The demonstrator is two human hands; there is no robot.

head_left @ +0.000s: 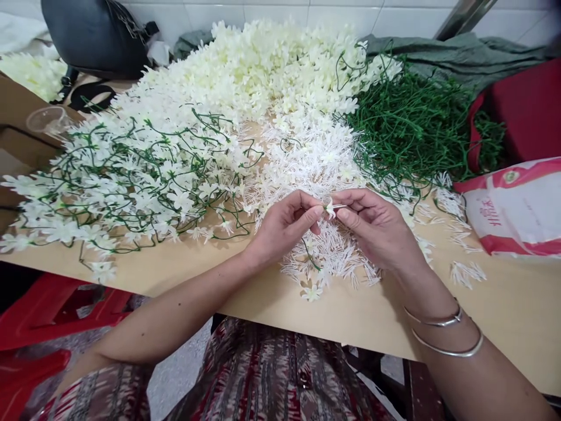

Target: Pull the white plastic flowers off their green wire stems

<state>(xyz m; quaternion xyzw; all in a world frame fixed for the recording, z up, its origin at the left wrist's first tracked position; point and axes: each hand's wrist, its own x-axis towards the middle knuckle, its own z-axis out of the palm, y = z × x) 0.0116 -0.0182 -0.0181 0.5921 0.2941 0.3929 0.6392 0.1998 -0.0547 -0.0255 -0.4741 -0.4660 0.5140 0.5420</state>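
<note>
Over the middle of the table, my left hand (pixel 289 225) pinches a green plastic stem by its end. A small white artificial flower (pixel 330 209) sits at that end, between my two hands. Thumb and fingertips of my right hand (pixel 377 228) are closed on thin white stamens that stick out of the flower. Below my hands lies a heap of loose white stamens (pixel 346 257). One white flower (pixel 311 292) on a green stem rests near the table's front edge. My fingers partly hide the held pieces.
White flowers on green stems (pixel 162 169) are heaped at left. Loose cream petals (pixel 280 64) pile up at the back. A tangle of green stems (pixel 407 123) lies at right, beside a dark red bag (pixel 526 111) and a pink-and-white packet (pixel 517 207). A black bag (pixel 94 38) stands back left.
</note>
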